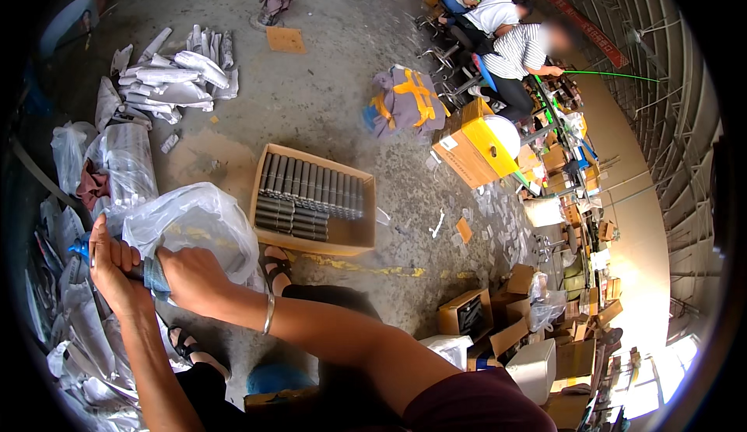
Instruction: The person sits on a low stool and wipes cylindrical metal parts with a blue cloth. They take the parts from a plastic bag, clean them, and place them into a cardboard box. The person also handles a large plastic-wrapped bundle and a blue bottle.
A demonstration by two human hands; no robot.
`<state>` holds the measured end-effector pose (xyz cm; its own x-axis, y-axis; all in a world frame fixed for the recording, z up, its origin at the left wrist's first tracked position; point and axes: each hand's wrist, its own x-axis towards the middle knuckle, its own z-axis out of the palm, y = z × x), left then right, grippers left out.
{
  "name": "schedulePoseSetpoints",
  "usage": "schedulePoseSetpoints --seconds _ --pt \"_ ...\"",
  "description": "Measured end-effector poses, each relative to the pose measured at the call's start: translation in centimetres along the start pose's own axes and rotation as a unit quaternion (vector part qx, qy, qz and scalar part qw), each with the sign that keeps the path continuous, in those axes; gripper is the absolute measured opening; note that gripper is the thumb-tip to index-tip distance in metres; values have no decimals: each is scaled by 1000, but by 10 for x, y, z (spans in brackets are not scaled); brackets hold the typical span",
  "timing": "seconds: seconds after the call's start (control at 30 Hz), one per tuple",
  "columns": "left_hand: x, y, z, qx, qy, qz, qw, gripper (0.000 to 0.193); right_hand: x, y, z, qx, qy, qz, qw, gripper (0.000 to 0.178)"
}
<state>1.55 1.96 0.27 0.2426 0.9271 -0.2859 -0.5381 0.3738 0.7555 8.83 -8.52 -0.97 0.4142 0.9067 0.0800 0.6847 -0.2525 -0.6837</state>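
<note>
My left hand [117,272] is closed around one end of a dark tube, which it mostly hides. Beside it my right hand [191,276] grips a blue-grey cloth [156,275] wrapped round the same dark tube [135,272]. A bit of bright blue [80,248] pokes out beyond my left fingers; I cannot tell what it is. Just past my hands stands a clear plastic bag [198,218], its mouth spread wide. Right of the bag sits an open cardboard box [331,250] holding rows of dark grey ribbed cylinders [319,191].
White paper-wrapped bundles [175,78] lie piled at far left, with more wrappings [85,315] at near left. A taped purple-grey bundle [405,101] and a large carton [467,152] stand farther right. Several people sit along a cluttered bench. Open boxes [465,315] crowd the near right.
</note>
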Motion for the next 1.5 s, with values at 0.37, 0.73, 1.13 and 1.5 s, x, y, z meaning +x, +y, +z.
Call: schedulePoseSetpoints --seconds 0.37,0.73,1.13,1.5 --pt "-19 18 3 -115 -321 -27 940 71 -3 2 -30 603 -347 115 709 34" --pt "-12 18 -4 99 -252 -9 963 37 20 43 -67 283 -219 3 934 42" --pt "-56 1 0 104 -409 -307 853 51 30 23 -94 689 33 153 707 41" --pt "-57 -16 10 306 -360 -105 875 23 37 41 -79 820 23 35 571 36"
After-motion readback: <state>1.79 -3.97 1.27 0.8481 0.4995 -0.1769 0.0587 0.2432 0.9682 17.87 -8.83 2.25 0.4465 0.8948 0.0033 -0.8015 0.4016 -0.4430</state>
